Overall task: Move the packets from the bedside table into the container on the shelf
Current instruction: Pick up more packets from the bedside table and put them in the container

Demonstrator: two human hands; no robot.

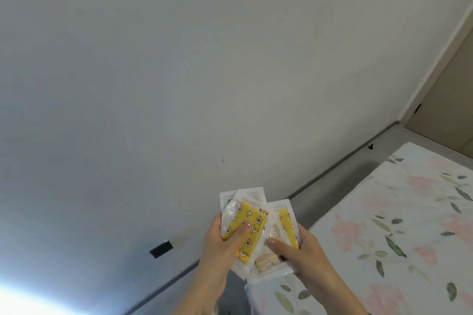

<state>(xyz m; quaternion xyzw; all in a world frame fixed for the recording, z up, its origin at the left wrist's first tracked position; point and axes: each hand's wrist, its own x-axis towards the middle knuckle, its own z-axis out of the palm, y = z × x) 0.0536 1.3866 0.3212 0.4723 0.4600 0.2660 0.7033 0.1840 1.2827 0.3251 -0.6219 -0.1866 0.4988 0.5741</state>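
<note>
both hands, left hand (225, 243) and right hand (297, 250), grip the packets (252, 233) just left of the bed (399, 225); better square the loose stack before carrying it to the unseen container.

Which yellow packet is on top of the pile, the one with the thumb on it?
The left-hand yellow packet is on top. The left hand presses its thumb on it, and its whole star-and-moon front shows. The other yellow packet peeks out behind, by the right hand.

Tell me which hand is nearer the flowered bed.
Right. The right hand holds packets just above the flowered bed edge; the left hand is on their far side.
</note>
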